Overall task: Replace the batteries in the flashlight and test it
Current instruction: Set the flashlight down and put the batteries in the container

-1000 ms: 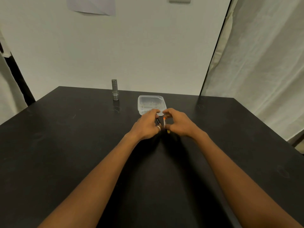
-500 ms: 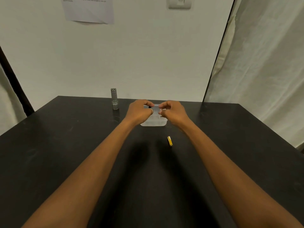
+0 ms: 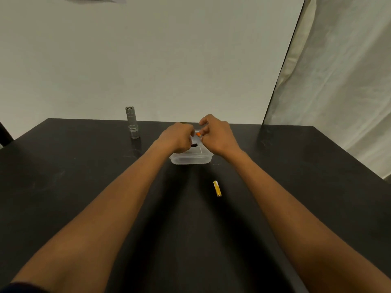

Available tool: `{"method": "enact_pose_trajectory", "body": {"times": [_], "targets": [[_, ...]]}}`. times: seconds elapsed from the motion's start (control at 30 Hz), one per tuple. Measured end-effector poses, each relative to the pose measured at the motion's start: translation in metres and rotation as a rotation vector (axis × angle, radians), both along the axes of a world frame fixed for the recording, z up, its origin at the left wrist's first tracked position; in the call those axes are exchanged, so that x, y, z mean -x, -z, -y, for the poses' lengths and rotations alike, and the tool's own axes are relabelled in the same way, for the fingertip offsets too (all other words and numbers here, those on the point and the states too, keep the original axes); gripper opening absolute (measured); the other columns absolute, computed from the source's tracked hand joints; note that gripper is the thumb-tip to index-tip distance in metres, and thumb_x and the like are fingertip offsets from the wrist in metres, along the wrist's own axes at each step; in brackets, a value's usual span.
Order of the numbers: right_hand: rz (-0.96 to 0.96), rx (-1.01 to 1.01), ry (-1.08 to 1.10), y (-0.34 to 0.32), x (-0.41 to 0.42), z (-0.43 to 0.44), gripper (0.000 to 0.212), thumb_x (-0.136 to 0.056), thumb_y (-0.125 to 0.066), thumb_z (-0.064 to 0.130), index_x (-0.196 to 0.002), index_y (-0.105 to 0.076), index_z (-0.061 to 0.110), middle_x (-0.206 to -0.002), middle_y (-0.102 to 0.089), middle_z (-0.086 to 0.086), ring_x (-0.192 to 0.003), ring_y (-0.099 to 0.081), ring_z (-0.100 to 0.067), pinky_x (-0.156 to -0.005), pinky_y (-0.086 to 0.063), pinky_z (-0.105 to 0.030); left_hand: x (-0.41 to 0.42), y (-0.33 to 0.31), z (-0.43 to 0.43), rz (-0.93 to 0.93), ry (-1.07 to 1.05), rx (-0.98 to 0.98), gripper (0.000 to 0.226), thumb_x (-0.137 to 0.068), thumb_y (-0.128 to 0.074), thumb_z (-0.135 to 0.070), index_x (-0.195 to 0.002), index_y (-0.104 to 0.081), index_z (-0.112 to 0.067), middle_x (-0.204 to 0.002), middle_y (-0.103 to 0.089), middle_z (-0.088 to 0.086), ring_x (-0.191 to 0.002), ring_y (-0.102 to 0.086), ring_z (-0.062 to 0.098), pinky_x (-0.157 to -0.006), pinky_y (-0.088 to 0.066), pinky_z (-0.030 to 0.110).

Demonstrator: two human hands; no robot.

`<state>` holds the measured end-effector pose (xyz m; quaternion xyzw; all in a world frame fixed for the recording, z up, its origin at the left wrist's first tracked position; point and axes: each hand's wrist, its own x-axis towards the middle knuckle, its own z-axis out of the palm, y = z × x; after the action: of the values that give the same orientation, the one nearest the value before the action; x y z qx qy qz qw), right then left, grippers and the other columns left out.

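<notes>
1. Flashlight (image 3: 132, 122): stands upright on the table (image 3: 63, 187), far left, apart from both hands.
2. Left hand (image 3: 178, 137): fingers curled around a small black part (image 3: 194, 145), above the clear container (image 3: 190, 160).
3. Right hand (image 3: 218, 136): pinches an orange-tipped battery (image 3: 198, 134) over the container.
4. Yellow battery (image 3: 217, 188): lies on the table, on the near side of the container.

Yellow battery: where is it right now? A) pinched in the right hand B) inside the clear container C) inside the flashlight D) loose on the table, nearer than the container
D: the yellow battery lies on the black table on the near side of the clear container; the right hand pinches an orange-tipped battery instead, the left hand grips a black piece.
</notes>
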<state>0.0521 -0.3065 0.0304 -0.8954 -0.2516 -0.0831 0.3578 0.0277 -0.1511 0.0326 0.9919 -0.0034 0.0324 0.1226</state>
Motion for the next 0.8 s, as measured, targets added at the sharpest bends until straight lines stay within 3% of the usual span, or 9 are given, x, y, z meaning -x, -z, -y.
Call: {"method": "enact_pose_trajectory", "body": {"times": [0.17,0.3,0.47,0.63,0.8], "targets": [[0.037,0.206,-0.064,0.005,-0.005,-0.002,0.043,-0.088,-0.062,-0.003,-0.128,-0.054,0.011,-0.097,-0.074,-0.005,-0.095,-0.069,-0.022,-0.091,-0.058,-0.041,-0.007,0.006,0.002,-0.041,-0.013,-0.104,0.035,-0.092,-0.063,-0.010,-0.127,-0.059,-0.016,-0.120,-0.068,0.008,-0.104,-0.065,0.028,-0.093,-0.056,0.046],[0.059,0.294,-0.104,0.002,-0.005,-0.005,0.042,-0.090,-0.063,-0.001,-0.129,-0.052,0.011,-0.106,-0.073,-0.009,-0.098,-0.069,-0.025,-0.091,-0.058,-0.043,-0.004,0.000,-0.001,-0.032,0.015,-0.055,0.037,-0.089,-0.064,-0.002,-0.125,-0.062,-0.014,-0.118,-0.069,0.008,-0.104,-0.067,0.027,-0.094,-0.056,0.046],[0.032,0.338,-0.161,-0.003,-0.005,-0.017,0.043,-0.091,-0.070,0.004,-0.131,-0.054,0.009,-0.110,-0.074,-0.009,-0.105,-0.069,-0.025,-0.097,-0.055,-0.043,0.019,-0.008,-0.012,0.214,-0.046,0.042,0.050,-0.086,-0.058,0.005,-0.130,-0.065,-0.018,-0.125,-0.070,0.004,-0.112,-0.065,0.026,-0.092,-0.057,0.048],[0.032,0.445,-0.200,-0.001,-0.006,-0.032,0.044,-0.090,-0.072,0.008,-0.131,-0.057,0.010,-0.111,-0.074,-0.008,-0.109,-0.066,-0.025,-0.101,-0.052,-0.042,0.040,0.005,-0.019,0.351,-0.167,0.098,0.045,-0.091,-0.061,-0.009,-0.134,-0.063,-0.018,-0.135,-0.061,0.008,-0.124,-0.055,0.029,-0.092,-0.054,0.047],[0.046,0.503,-0.205,0.001,-0.009,-0.036,0.051,-0.088,-0.073,0.005,-0.136,-0.057,0.011,-0.123,-0.070,-0.008,-0.114,-0.065,-0.024,-0.103,-0.053,-0.040,0.047,0.026,-0.017,0.356,-0.289,0.250,0.046,-0.094,-0.063,-0.020,-0.139,-0.059,-0.016,-0.139,-0.057,0.011,-0.123,-0.056,0.031,-0.093,-0.053,0.044]]}}
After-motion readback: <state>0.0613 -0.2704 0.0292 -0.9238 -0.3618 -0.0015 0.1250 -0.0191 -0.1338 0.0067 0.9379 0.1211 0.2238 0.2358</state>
